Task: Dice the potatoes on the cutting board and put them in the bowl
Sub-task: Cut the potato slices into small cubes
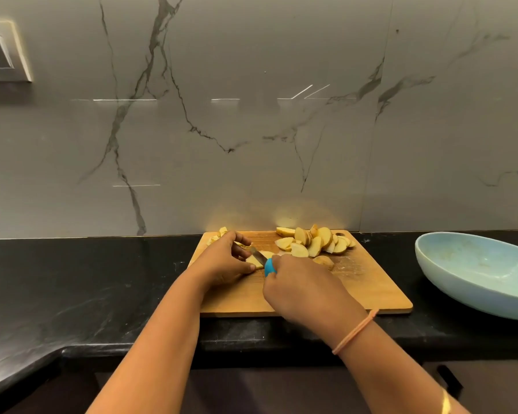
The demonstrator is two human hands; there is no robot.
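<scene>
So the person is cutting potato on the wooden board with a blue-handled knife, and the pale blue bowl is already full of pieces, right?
Not quite: the head view shows no potato in the bowl. The slices lie on the cutting board, where the right hand grips the knife and the left hand holds a piece.

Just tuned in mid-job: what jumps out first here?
Mid cutting board, the left hand holds a potato piece while the right hand grips a blue-handled knife set across it. A pile of potato slices lies at the board's far right. The pale blue bowl stands right of it, no potato inside.
</scene>
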